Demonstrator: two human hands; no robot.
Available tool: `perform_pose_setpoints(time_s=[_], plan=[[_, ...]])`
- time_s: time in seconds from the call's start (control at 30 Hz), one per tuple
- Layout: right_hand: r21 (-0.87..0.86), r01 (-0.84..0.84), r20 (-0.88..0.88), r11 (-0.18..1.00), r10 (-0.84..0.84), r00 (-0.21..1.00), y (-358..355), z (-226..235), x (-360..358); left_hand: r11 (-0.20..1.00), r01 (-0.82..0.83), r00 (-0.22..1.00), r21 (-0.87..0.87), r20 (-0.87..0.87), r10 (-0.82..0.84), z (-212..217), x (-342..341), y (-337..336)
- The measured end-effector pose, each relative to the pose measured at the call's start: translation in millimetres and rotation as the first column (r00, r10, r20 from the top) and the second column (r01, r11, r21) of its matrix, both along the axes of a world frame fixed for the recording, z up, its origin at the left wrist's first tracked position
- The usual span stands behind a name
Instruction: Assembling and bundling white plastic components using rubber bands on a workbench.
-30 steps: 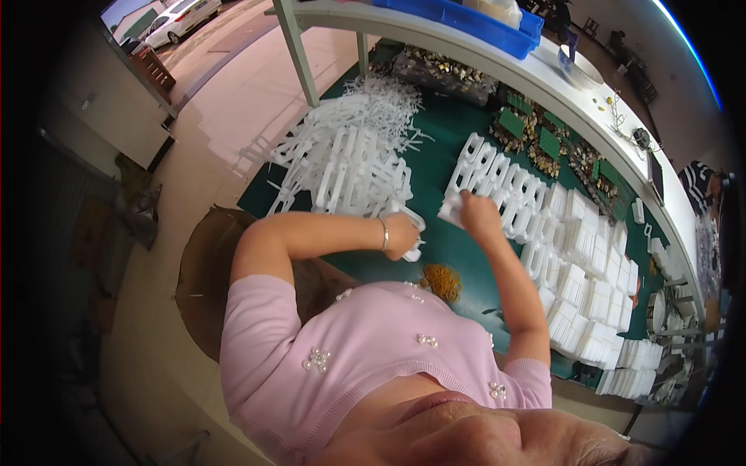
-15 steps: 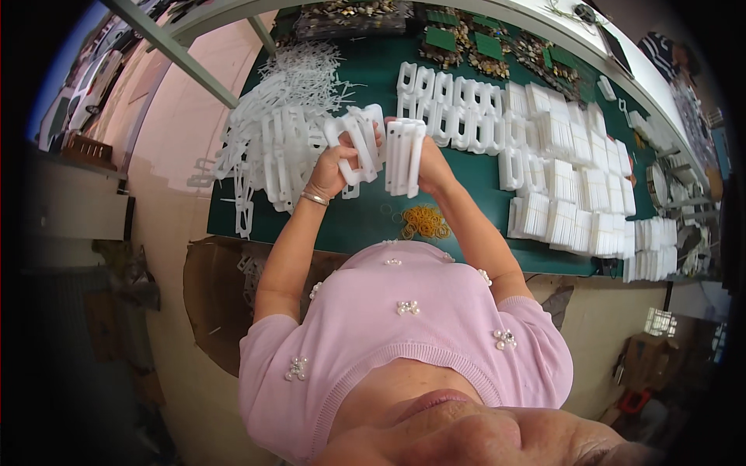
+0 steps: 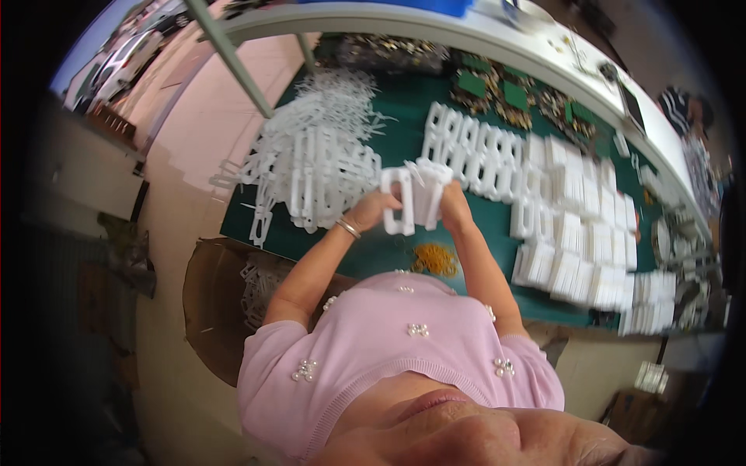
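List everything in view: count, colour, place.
Held frames: several, white, between grips.
Loose frames: many, white, table's left.
Stacked frames: many, white, table's right.
Strips: many, white, table's far left.
Bands: many, amber, table's near side.
Boards: several, green, table's far side.
Table: one, green, centre.
Box: one, brown, floor left.
Shelf: one, white, above table.
Tray: one, blue, on shelf.
Cars: at least two, mixed, outside.
Other person: one, striped, right.
Sweater: one, pink, worn.
Left grip: one, at held frames.
Right grip: one, at held frames.

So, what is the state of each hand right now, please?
Left hand: closed, holding a white plastic frame.
Right hand: closed, holding a bundle of white frames, fingers partly hidden.
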State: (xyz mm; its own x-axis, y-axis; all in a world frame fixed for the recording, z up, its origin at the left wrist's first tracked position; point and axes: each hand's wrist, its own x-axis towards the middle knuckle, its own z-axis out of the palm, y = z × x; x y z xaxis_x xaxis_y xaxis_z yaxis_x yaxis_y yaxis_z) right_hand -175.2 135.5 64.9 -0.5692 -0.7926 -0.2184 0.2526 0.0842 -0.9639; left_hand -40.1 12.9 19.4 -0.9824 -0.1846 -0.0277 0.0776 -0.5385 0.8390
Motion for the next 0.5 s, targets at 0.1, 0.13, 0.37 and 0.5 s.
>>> perform_pose_setpoints(time_s=[0.1, 0.13, 0.37, 0.5], plan=[[-0.096, -0.044, 0.003, 0.994, 0.044, 0.999, 1.9, -21.8, -11.4, 0.997, 0.038, 0.999, -0.074, 0.007, -0.037, 4.1, -4.0, -2.0], [-0.102, -0.110, 0.000, 0.989, 0.111, 0.994, 0.0, -27.1, -13.6, 0.993, 0.067, 0.998, -0.096, -0.005, -0.068, -3.4, -2.0, -8.1], [0.034, -0.274, 0.061, 0.961, 0.272, 0.960, 13.9, -1.9, -6.5, 0.858, 0.106, 0.988, -0.503, 0.152, -0.033, 28.8, 13.0, -31.7], [-0.105, -0.258, 0.210, 0.960, 0.275, 0.938, 4.2, -5.8, 14.3, 0.923, 0.115, 0.991, -0.367, 0.105, -0.082, 20.2, 8.9, -21.5]])
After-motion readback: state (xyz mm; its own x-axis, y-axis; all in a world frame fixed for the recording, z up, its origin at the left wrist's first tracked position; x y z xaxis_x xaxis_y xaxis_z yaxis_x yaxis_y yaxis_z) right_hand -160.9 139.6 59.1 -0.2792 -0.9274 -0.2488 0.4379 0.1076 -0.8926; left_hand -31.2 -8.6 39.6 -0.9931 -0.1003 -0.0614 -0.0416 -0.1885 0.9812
